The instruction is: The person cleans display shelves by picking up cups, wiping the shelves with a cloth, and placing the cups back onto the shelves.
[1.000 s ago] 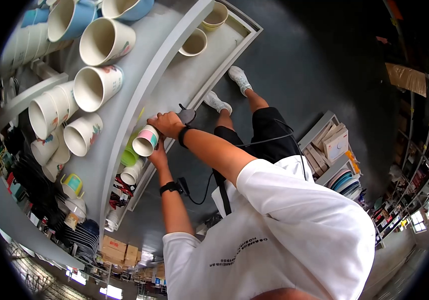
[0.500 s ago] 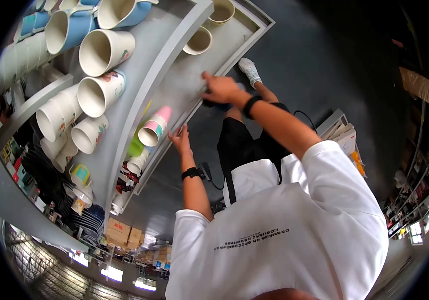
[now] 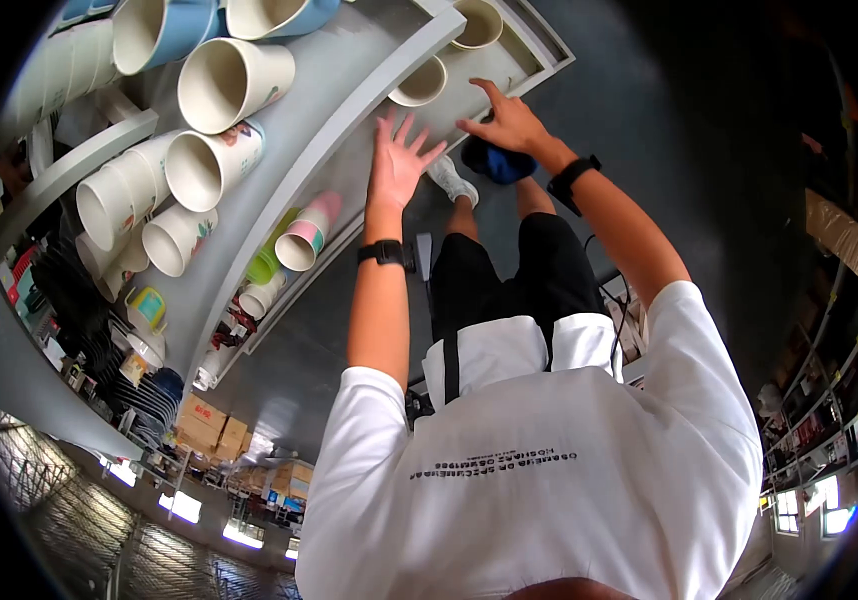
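Observation:
My left hand (image 3: 399, 168) is open over the lower grey shelf (image 3: 354, 150), its fingers spread and holding nothing. Just above its fingertips lies a cream-coloured cup (image 3: 419, 82) with its mouth facing me. My right hand (image 3: 509, 122) hovers at the shelf's outer edge, to the right of that cup, with index finger and thumb apart and nothing between them. Another cream cup (image 3: 477, 24) sits farther along the same shelf. Neither hand appears to touch a cup.
Several printed cups (image 3: 214, 165) and blue-and-cream pitchers (image 3: 164, 35) fill the upper shelf. Pink-and-white stacked cups (image 3: 309, 230) and a green cup (image 3: 264, 260) are on the lower shelf. Cardboard boxes (image 3: 204, 425) stand behind on the dark floor (image 3: 639, 130).
My left hand has moved up along the shelf, from beside the pink stacked cups to near the cream cup. My right hand has shifted up and right. My legs and feet have changed position.

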`<state>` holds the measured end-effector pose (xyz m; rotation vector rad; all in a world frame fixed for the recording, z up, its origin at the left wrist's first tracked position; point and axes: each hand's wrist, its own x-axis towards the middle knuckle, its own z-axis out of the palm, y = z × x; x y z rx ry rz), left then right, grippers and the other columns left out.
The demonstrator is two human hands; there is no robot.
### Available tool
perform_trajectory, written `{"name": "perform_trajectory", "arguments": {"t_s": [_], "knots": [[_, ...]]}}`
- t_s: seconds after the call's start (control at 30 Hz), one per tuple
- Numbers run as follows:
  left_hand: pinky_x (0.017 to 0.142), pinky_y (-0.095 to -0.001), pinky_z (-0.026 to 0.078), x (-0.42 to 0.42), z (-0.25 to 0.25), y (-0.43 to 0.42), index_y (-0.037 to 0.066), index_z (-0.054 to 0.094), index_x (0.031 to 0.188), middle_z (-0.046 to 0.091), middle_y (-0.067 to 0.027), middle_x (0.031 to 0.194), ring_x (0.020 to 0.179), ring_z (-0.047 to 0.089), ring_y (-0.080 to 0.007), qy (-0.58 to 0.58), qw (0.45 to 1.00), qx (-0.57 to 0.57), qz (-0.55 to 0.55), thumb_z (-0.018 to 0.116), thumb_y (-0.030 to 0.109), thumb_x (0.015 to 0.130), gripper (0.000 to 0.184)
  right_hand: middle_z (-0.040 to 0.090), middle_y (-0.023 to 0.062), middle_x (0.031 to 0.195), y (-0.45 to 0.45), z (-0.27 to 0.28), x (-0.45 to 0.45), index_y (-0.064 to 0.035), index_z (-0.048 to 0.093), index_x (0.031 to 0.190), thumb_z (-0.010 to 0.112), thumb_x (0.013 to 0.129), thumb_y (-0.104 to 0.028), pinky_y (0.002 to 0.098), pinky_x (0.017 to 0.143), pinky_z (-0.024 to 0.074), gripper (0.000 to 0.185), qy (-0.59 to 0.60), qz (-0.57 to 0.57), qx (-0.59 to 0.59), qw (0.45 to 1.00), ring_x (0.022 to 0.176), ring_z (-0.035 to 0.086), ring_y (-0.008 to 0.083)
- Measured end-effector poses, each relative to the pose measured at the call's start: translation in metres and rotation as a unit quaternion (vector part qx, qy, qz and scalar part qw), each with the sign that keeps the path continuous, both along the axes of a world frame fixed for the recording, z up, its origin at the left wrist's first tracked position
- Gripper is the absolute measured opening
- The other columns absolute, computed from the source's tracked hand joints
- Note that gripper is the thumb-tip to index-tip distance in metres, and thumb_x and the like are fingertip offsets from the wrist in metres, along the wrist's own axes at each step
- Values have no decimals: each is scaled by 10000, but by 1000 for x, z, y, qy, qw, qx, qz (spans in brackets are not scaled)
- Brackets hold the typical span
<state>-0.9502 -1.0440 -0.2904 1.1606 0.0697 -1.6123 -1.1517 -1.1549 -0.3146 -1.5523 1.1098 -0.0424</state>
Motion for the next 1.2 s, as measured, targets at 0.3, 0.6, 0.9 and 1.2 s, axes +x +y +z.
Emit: {"name": "perform_trajectory", "arguments": {"t_s": [0.3,0.6,0.9,1.2], "knots": [[1045,-511,386,-6,0,-35,197,308,1542,351,-19,1556,1365,388,-262,-69,996,55,-33,393,826,866,927,274,253,1577,-27,10,20,25,192,1563,464,862,-804,373,1191,244,1120,-226,-88,259,935,1441,321,290],[1159,-453,316,-25,8,-52,120,422,1483,465,-77,1486,1388,404,-266,-60,996,70,17,442,564,977,674,185,242,1621,-17,-5,40,50,77,1565,439,931,-726,366,1218,172,1065,-243,-124,207,940,1503,215,303],[1155,-432,330,-20,-5,-12,85,405,1486,459,-85,1489,1351,447,-275,-43,998,43,-11,505,552,960,711,315,317,1544,7,5,26,38,134,1567,511,844,-796,391,1183,263,1167,-187,-105,193,957,1453,317,386],[1160,-431,343,5,27,72,80,395,1478,452,-123,1492,1377,424,-276,-199,968,91,121,404,525,1001,653,364,327,1513,68,25,80,-22,101,1588,456,873,-798,384,1164,292,1114,-139,46,279,949,1418,378,387]]}}
